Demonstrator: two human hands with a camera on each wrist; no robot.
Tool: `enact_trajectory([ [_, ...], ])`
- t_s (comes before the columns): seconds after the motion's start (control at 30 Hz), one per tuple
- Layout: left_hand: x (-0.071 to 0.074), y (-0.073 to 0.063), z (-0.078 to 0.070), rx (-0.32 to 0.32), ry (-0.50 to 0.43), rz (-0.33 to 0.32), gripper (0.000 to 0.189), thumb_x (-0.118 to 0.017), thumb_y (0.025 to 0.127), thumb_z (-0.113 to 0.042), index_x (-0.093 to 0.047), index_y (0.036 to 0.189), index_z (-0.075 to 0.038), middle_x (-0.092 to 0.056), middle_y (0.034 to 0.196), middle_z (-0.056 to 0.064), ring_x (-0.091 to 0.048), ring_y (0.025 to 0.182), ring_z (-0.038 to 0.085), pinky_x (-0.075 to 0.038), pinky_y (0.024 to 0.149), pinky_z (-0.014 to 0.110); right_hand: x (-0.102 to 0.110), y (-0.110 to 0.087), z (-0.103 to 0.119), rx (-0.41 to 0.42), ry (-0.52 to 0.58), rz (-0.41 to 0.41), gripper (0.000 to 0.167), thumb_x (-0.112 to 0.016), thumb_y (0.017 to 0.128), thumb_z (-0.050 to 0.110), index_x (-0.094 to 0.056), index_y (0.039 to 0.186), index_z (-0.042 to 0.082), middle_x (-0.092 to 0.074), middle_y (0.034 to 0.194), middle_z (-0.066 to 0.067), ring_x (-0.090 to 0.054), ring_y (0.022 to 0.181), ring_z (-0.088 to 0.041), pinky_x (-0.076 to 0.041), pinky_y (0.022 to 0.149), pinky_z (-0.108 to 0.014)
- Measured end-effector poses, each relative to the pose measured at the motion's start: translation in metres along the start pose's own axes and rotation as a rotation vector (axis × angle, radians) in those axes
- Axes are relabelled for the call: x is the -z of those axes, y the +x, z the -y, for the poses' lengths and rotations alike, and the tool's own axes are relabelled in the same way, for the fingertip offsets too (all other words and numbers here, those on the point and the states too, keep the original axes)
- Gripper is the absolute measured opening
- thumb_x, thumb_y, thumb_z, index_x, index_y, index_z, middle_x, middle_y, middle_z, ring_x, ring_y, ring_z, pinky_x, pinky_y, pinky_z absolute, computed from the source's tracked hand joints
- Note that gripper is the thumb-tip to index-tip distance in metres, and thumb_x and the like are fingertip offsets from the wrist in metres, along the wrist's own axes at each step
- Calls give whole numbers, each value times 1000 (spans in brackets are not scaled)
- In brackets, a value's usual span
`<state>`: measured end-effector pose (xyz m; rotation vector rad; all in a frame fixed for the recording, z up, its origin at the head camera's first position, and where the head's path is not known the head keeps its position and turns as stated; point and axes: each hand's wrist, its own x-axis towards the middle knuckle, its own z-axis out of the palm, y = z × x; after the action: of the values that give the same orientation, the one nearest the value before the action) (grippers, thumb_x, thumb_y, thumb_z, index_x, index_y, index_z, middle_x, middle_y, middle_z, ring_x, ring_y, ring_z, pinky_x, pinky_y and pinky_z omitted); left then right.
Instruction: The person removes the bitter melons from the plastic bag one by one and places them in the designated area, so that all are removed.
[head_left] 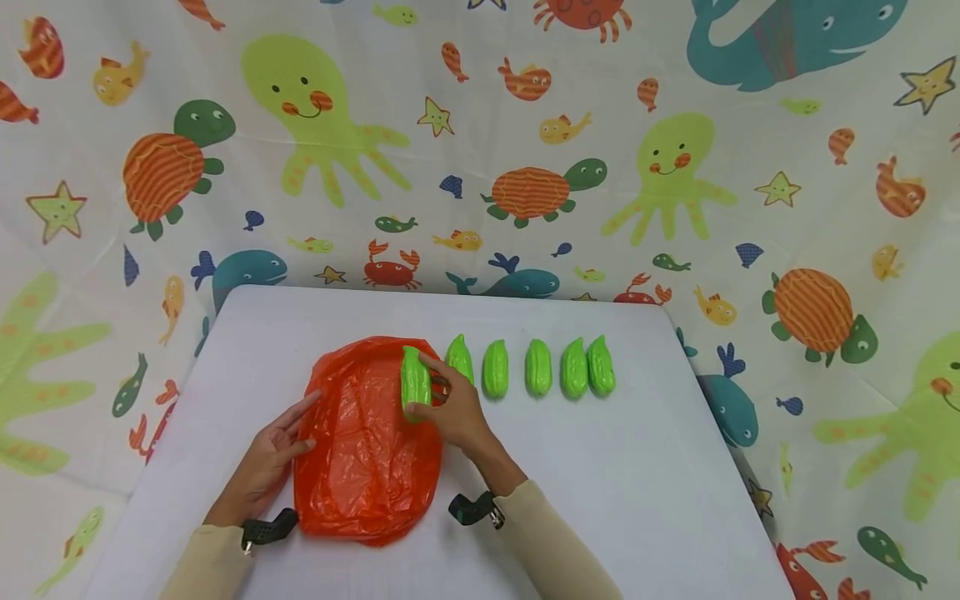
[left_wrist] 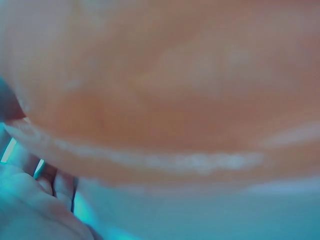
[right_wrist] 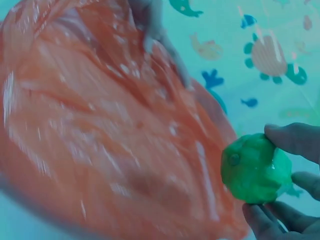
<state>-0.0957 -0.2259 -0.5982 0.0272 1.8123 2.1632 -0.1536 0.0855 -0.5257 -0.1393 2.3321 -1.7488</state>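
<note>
A red plastic bag [head_left: 360,450] lies spread on the white table, its mouth turned upward. My right hand [head_left: 457,408] grips a green ridged toy gourd [head_left: 415,385] between thumb and fingers, over the bag's upper right side. From the right wrist, the gourd [right_wrist: 255,172] shows end-on beside the red plastic. At the bag's left edge is my left hand [head_left: 273,454], its fingers extended and touching the rim. The left wrist view is mostly filled by blurred plastic [left_wrist: 165,100], with some fingers [left_wrist: 64,187] below the rim.
Several more green gourds stand in a row right of the bag, among them one [head_left: 495,369] near the right hand and one [head_left: 602,367] at the far end. Behind the white table [head_left: 637,500] hangs a cloth [head_left: 465,150] printed with sea animals.
</note>
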Motion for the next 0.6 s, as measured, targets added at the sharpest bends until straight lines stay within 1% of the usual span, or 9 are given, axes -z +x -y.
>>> enact_trajectory([
  [0.17, 0, -1, -3, 10, 10, -1, 73, -60, 107, -7, -25, 171, -19, -32, 174, 1, -56, 134, -6, -55, 103, 19, 30, 0, -4, 12, 0, -27, 80, -87, 88, 13, -52, 158, 32, -58, 151, -8, -61, 133, -31, -56, 112, -45],
  [0.37, 0, 0, -5, 13, 28, -2, 73, -60, 107, -8, -26, 170, -19, -34, 172, 3, -57, 133, -4, -56, 103, 20, 70, 1, -13, 33, -7, -76, 82, -87, 87, 10, -53, 157, 32, -57, 154, -4, -59, 136, -31, -53, 115, -48],
  [0.6, 1, 2, -1, 17, 14, 2, 73, -61, 107, -9, -27, 170, -20, -34, 172, 0, -56, 133, -6, -56, 103, 19, 117, -1, -24, 39, -16, -123, 84, -87, 86, 7, -51, 158, 31, -52, 160, -1, -55, 142, -32, -48, 120, -50],
])
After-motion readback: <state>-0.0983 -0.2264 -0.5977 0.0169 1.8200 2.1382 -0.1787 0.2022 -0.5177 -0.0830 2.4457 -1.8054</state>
